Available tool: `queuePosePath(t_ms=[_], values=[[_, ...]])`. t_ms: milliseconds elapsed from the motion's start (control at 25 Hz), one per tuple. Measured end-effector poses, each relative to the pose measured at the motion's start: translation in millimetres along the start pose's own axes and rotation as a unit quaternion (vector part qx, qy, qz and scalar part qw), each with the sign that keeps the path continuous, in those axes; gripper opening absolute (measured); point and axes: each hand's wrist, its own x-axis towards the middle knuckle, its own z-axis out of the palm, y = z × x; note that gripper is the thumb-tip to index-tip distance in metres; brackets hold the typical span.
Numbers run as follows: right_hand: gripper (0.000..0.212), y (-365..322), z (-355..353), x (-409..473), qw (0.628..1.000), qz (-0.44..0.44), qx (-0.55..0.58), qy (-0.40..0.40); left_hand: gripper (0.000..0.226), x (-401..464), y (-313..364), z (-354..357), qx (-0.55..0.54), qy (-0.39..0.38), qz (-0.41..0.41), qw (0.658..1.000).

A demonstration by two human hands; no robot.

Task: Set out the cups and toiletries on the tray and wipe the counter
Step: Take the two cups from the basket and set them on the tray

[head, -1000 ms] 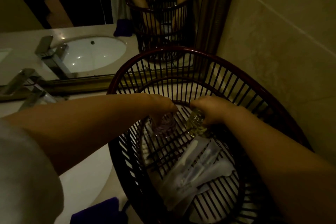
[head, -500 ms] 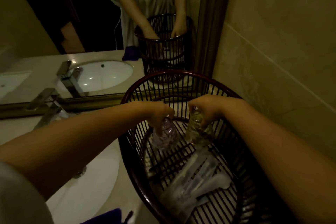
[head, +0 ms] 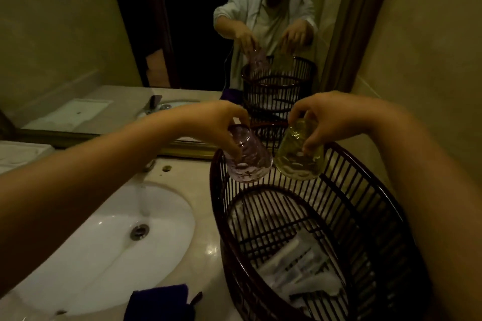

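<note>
Both cups lifted clear above basket [head: 339,216]. Purple cup [head: 247,161] pinched by left hand [head: 221,122], yellow cup [head: 300,159] by right hand [head: 326,114]. Inverted glasses nearly touching; fingertip grips could slip, causing knocks.

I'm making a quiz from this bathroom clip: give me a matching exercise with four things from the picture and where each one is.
Things:
1. purple glass cup
2. yellow glass cup
3. wrapped toiletries
4. dark blue cloth

Places:
A. lying on the counter in front of the sink
B. held by the right hand above the basket
C. lying on the bottom of the basket
D. held by the left hand above the basket's rim

Pairs: 1-D, 2-B, 3-C, 4-A
</note>
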Motion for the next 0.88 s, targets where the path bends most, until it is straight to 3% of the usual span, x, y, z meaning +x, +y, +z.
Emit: queuePosePath(t_ms=[320,440,760,880], values=[[0.069,-58,-20,-13,0.990,-0.105,0.026,0.092,0.057,-91,-28,-38,-0.069,0.100,-0.076,0.990],[0.064,-93,-12,-11,0.981,-0.144,0.044,0.119,0.058,-129,-50,-36,-0.097,0.116,-0.111,0.982],[0.053,-243,79,2,0.959,-0.233,0.117,0.108,0.065,-282,-135,20,-0.141,0.199,-0.212,0.946],[0.058,-307,128,5,0.948,-0.257,0.159,0.099,0.065,-349,-174,50,-0.167,0.225,-0.257,0.925]])
